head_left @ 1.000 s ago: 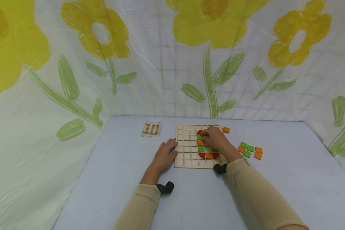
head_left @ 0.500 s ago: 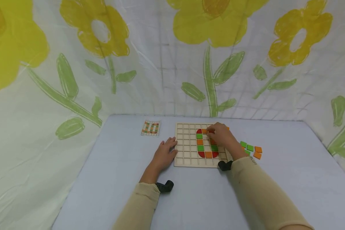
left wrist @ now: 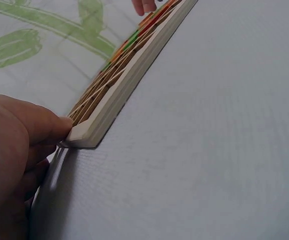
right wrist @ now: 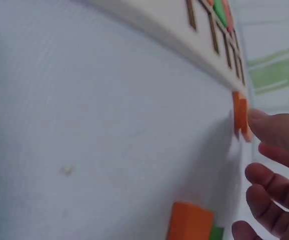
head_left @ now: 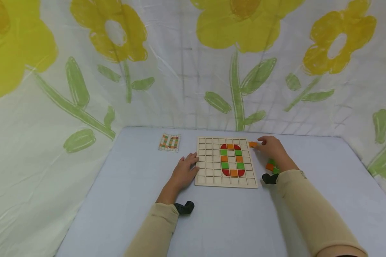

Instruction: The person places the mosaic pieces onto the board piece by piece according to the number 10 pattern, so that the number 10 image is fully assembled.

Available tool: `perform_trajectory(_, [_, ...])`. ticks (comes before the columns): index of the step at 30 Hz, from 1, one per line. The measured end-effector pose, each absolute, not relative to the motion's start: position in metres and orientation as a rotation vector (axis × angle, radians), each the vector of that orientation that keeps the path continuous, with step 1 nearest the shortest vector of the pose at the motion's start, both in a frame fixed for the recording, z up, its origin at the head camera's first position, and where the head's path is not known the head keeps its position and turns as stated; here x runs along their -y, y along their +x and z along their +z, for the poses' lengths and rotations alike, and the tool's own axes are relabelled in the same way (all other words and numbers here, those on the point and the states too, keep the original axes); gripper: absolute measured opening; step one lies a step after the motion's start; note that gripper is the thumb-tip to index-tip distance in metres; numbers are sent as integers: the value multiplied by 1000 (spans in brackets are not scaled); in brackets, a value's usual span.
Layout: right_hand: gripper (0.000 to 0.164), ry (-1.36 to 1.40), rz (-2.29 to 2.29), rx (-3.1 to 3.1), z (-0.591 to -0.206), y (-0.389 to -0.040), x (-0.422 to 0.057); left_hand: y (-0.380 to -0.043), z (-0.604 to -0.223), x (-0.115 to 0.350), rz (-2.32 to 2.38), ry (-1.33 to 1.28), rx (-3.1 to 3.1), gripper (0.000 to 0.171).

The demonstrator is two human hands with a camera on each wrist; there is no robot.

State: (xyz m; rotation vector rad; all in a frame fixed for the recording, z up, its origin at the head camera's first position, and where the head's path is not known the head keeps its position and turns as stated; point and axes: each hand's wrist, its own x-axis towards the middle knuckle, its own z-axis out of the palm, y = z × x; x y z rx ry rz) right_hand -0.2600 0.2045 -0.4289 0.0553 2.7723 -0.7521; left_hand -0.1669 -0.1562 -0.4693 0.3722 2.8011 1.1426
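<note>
Right hand (head_left: pixel 273 148): fingers loosely bent, thumb and index parted at the right side of a pair of orange tiles (head_left: pixel 252 144); cannot tell whether there is contact. The pair lies on the bench (head_left: pixel 218 221) just off the far right corner of the wooden grid board (head_left: pixel 209 179), left of my right fingertips.

Key relation, in my judgement: tiles between right hand and board, right hand much the nearer. Tiles look squarish, no clear long axis; the pair runs roughly left to right.

Left hand (head_left: pixel 184 174): fingers relaxed, resting at the board's left edge.

The oval of seated tiles (head_left: pixel 224 159) has its long axis pointing away from me.
</note>
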Motion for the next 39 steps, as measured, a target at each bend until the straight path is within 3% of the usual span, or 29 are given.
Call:
perform_trajectory(20, [46, 13, -814, -2857, -427, -269, -192, -169, -468, 163, 1094, 381, -2806, 47])
perform_trajectory(32, [41, -431, -864, -2770, -413, -273, -89, -171, -470, 163, 1152, 360, -2774, 46])
perform_trajectory(39, [40, -496, -810, -2708, -418, -274, -45, -171, -472, 160, 1132, 371, -2777, 46])
